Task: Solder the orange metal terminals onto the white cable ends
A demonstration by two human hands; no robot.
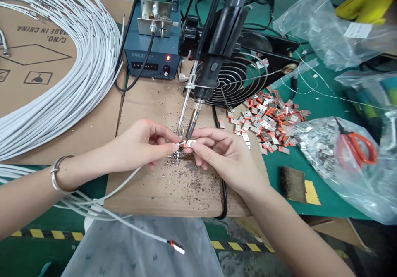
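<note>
Under the tip of the soldering iron [192, 120], my right hand [221, 151] pinches a small orange-and-silver USB connector [190, 143]. My left hand [151, 142] is closed on the end of a white cable [125, 181], its fingertips against the connector's left side. A thin metal feed tube [183, 113] comes down beside the iron, its end close to my left fingertips. Whether the iron tip touches the connector is hard to tell. Another white cable with a connector on its end [176, 247] hangs over my lap.
A bundle of white cables [93, 74] lies on cardboard at left. Behind stand a blue solder feeder [151, 53] and a fan [232, 78]. At right are piled connectors [269, 120], a plastic bag [328, 153], orange scissors [356, 149] and a dark sponge [292, 184].
</note>
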